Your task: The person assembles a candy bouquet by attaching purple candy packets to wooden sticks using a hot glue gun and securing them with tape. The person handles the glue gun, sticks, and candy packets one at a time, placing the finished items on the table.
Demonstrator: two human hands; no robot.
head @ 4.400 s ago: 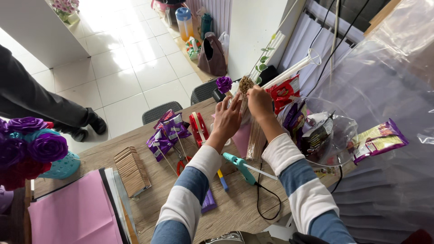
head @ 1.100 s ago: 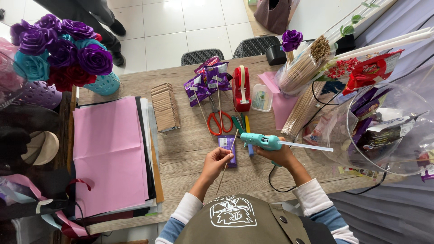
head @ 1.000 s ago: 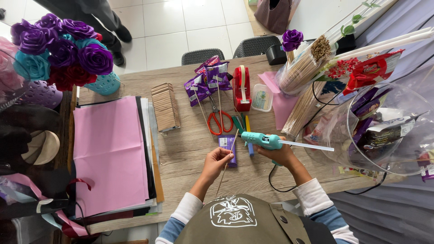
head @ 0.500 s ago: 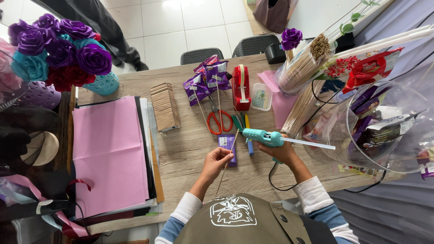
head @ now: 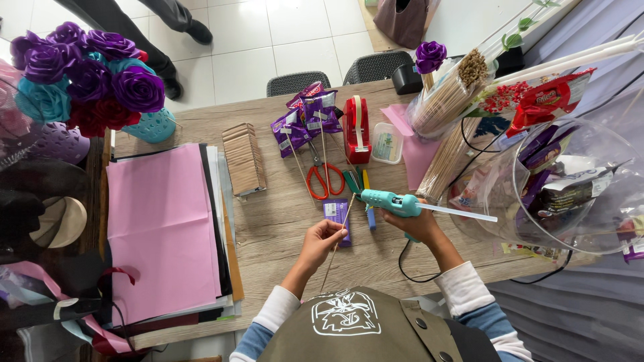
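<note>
Head view: left hand [head: 320, 243] pinching skewer [head: 339, 236], right hand [head: 421, 226] gripping glue gun [head: 392, 202] near table edge [head: 201, 330].

- I count one teal glue gun [head: 392, 202] at my 1 o'clock.
- One pair of red-handled scissors [head: 325, 179] at 12 o'clock.
- One red tape dispenser [head: 357, 129].
- Three purple snack packets [head: 305, 121] at 12 o'clock.
- Two chairs [head: 298, 83] beyond the table.
- One stack of paper sheets [head: 161, 228] at 9 o'clock.
</note>
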